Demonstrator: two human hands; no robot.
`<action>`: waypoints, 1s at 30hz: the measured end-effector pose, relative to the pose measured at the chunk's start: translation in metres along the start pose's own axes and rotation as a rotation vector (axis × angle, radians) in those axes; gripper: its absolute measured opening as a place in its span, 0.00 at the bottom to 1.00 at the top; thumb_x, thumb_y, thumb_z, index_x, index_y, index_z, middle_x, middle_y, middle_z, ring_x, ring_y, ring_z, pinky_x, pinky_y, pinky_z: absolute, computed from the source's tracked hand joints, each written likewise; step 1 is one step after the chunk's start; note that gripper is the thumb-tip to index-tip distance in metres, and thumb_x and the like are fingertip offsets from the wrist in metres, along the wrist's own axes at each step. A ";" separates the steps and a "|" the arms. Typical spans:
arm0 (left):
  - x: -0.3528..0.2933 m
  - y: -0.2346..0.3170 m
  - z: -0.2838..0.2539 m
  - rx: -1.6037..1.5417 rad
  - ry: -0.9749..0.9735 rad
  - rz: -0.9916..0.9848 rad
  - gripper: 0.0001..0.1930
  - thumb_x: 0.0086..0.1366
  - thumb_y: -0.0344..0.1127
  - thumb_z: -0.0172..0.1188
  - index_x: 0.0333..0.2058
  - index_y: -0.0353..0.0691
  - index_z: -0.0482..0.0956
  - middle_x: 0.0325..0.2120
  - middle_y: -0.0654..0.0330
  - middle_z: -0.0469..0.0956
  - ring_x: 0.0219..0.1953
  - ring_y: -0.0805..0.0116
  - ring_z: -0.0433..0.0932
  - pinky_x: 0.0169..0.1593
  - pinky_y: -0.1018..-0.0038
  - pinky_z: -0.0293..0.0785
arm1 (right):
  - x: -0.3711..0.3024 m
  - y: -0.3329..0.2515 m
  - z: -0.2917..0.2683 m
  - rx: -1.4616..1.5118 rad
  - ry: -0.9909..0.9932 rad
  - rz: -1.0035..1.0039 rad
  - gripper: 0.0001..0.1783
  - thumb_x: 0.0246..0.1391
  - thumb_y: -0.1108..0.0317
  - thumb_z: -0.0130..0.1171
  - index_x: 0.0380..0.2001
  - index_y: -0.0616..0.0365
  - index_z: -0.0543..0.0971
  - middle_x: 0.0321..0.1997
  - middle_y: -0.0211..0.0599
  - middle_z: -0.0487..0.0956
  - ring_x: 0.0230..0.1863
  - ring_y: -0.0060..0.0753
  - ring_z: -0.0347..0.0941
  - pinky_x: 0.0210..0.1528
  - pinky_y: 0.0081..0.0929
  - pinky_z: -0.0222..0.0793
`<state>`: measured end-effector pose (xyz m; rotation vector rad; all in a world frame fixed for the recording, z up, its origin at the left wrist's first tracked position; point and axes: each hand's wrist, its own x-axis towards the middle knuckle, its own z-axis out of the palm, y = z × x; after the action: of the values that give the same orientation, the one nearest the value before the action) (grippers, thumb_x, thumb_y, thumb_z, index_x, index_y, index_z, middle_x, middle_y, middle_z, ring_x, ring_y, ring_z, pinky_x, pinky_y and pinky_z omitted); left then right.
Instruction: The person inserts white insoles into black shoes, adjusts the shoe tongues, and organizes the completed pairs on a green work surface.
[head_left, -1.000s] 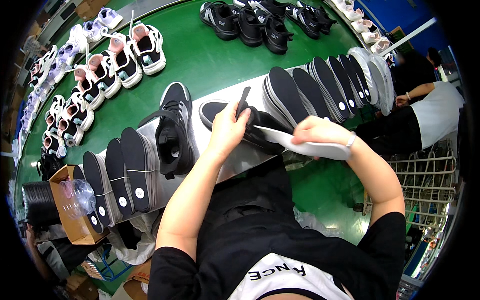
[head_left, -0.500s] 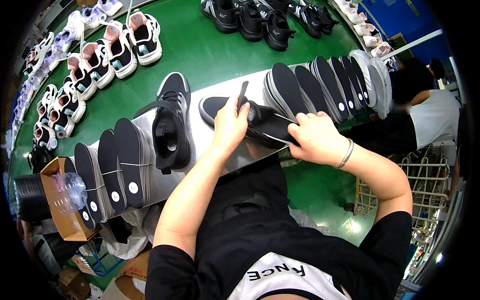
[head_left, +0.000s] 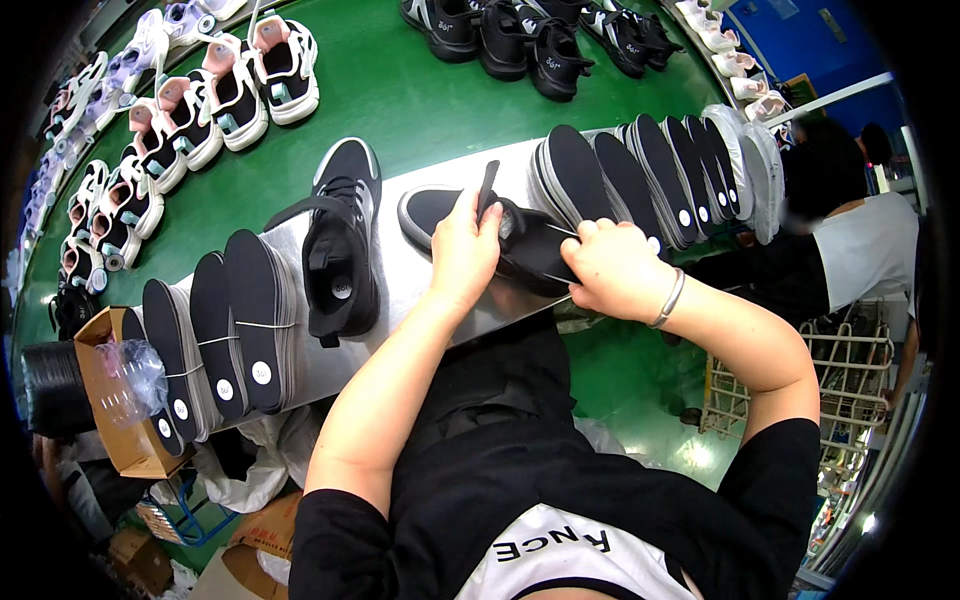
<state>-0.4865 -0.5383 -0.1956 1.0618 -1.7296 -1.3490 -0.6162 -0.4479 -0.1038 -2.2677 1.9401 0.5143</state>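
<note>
A black sneaker with a grey toe edge (head_left: 418, 212) lies on the metal work surface, toe to the left. My left hand (head_left: 465, 245) is closed on it at the strap and opening, the strap's end standing up above the fingers. A black insole with a pale edge (head_left: 545, 248) lies partly inside the sneaker's opening. Its outer end is gripped by my right hand (head_left: 617, 267), fingers curled round it. How far the insole reaches inside is hidden. Left of my hands, a second black sneaker (head_left: 345, 255) sits apart, opening toward me, its strap loose to the side.
Stacked black insoles (head_left: 575, 185) stand right of the sneaker; tied stacks (head_left: 258, 330) stand at left beside a cardboard box (head_left: 110, 420) holding clear plastic. Beyond, a green surface (head_left: 370, 75) bears black shoes (head_left: 505, 45) and white-soled shoes (head_left: 235, 100). A person (head_left: 870, 245) is at far right.
My right hand has moved a little left, toward the sneaker, and less of the insole shows outside the opening. My left hand keeps its hold. The whole view has shifted slightly.
</note>
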 end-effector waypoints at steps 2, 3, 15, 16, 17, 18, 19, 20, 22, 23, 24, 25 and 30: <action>0.002 -0.001 0.002 -0.011 0.006 -0.005 0.10 0.56 0.35 0.51 0.33 0.35 0.69 0.19 0.49 0.73 0.24 0.50 0.73 0.30 0.65 0.67 | 0.007 -0.002 -0.004 -0.034 -0.078 -0.131 0.06 0.33 0.71 0.54 0.19 0.59 0.76 0.25 0.42 0.73 0.30 0.39 0.72 0.29 0.31 0.70; 0.002 -0.003 0.002 -0.015 0.011 -0.010 0.10 0.56 0.35 0.51 0.33 0.35 0.69 0.19 0.49 0.73 0.24 0.51 0.73 0.30 0.66 0.67 | 0.013 -0.003 0.000 -0.031 -0.081 -0.137 0.06 0.33 0.71 0.54 0.19 0.59 0.76 0.25 0.42 0.73 0.30 0.39 0.72 0.29 0.31 0.70; 0.004 -0.004 0.012 -0.179 0.043 -0.106 0.10 0.57 0.35 0.52 0.32 0.32 0.70 0.22 0.53 0.74 0.25 0.65 0.72 0.33 0.73 0.67 | 0.070 0.003 0.036 0.113 -0.442 -0.154 0.09 0.38 0.71 0.50 0.24 0.60 0.78 0.27 0.47 0.77 0.34 0.41 0.74 0.37 0.32 0.69; 0.004 -0.004 0.013 -0.205 0.025 -0.096 0.11 0.57 0.35 0.52 0.33 0.32 0.70 0.22 0.52 0.74 0.25 0.64 0.72 0.33 0.73 0.67 | 0.075 0.005 0.038 0.084 -0.542 -0.186 0.11 0.40 0.67 0.50 0.25 0.59 0.79 0.29 0.46 0.77 0.36 0.41 0.74 0.39 0.31 0.68; 0.004 -0.004 0.013 -0.230 0.008 -0.085 0.11 0.57 0.35 0.52 0.33 0.32 0.70 0.23 0.52 0.74 0.25 0.64 0.72 0.33 0.73 0.67 | 0.076 0.004 0.042 0.084 -0.540 -0.186 0.11 0.40 0.67 0.50 0.25 0.59 0.79 0.29 0.46 0.77 0.36 0.41 0.74 0.39 0.31 0.68; 0.004 -0.004 0.013 -0.228 0.011 -0.083 0.11 0.57 0.35 0.52 0.33 0.32 0.70 0.23 0.52 0.74 0.25 0.64 0.72 0.33 0.73 0.67 | 0.077 0.002 0.047 0.124 -0.480 -0.033 0.12 0.42 0.65 0.49 0.26 0.58 0.79 0.30 0.45 0.77 0.36 0.41 0.74 0.40 0.31 0.68; 0.005 -0.004 0.013 -0.183 0.017 -0.059 0.11 0.57 0.35 0.52 0.34 0.32 0.70 0.22 0.52 0.74 0.25 0.63 0.73 0.33 0.72 0.67 | 0.077 0.000 0.053 0.164 -0.417 0.121 0.13 0.43 0.63 0.49 0.26 0.58 0.79 0.31 0.45 0.77 0.36 0.41 0.74 0.40 0.31 0.68; 0.005 -0.004 0.013 -0.138 0.022 -0.033 0.12 0.56 0.35 0.52 0.34 0.32 0.70 0.22 0.52 0.74 0.25 0.63 0.73 0.32 0.72 0.67 | 0.079 -0.003 0.061 0.246 -0.386 0.304 0.14 0.45 0.63 0.46 0.28 0.58 0.79 0.31 0.43 0.77 0.36 0.40 0.74 0.40 0.31 0.68; 0.006 -0.002 0.013 -0.122 0.002 -0.050 0.12 0.56 0.36 0.52 0.35 0.32 0.70 0.22 0.51 0.74 0.25 0.61 0.74 0.32 0.71 0.68 | 0.076 -0.002 0.048 0.181 -0.421 0.214 0.13 0.45 0.65 0.46 0.27 0.58 0.79 0.31 0.43 0.77 0.35 0.40 0.74 0.39 0.30 0.68; 0.007 -0.002 0.013 -0.106 -0.021 -0.063 0.12 0.56 0.36 0.52 0.35 0.32 0.70 0.22 0.50 0.74 0.25 0.60 0.74 0.32 0.71 0.68 | 0.074 0.000 0.044 0.116 -0.454 0.126 0.12 0.45 0.66 0.46 0.27 0.57 0.79 0.30 0.42 0.77 0.35 0.39 0.74 0.38 0.30 0.69; 0.007 -0.003 0.015 -0.110 -0.023 -0.060 0.12 0.56 0.36 0.52 0.35 0.32 0.70 0.22 0.50 0.74 0.25 0.60 0.74 0.32 0.71 0.68 | 0.071 0.004 0.047 0.069 -0.407 0.000 0.11 0.43 0.68 0.48 0.25 0.57 0.79 0.28 0.40 0.78 0.33 0.38 0.75 0.36 0.31 0.69; 0.008 -0.004 0.017 -0.094 0.005 -0.026 0.12 0.56 0.36 0.52 0.35 0.32 0.70 0.21 0.49 0.74 0.25 0.58 0.74 0.32 0.69 0.68 | 0.068 0.008 0.049 0.066 -0.408 0.004 0.11 0.43 0.68 0.48 0.25 0.57 0.79 0.28 0.40 0.78 0.33 0.38 0.75 0.36 0.31 0.69; 0.007 -0.005 0.017 -0.055 0.039 -0.029 0.11 0.56 0.36 0.51 0.34 0.34 0.70 0.21 0.47 0.74 0.27 0.52 0.74 0.32 0.67 0.68 | 0.041 0.013 0.018 0.146 -0.412 -0.210 0.09 0.38 0.69 0.48 0.25 0.60 0.75 0.23 0.42 0.76 0.31 0.40 0.74 0.35 0.33 0.67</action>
<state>-0.5032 -0.5380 -0.2036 1.0788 -1.6452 -1.3769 -0.6273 -0.4831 -0.1323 -2.0438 1.4757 0.7193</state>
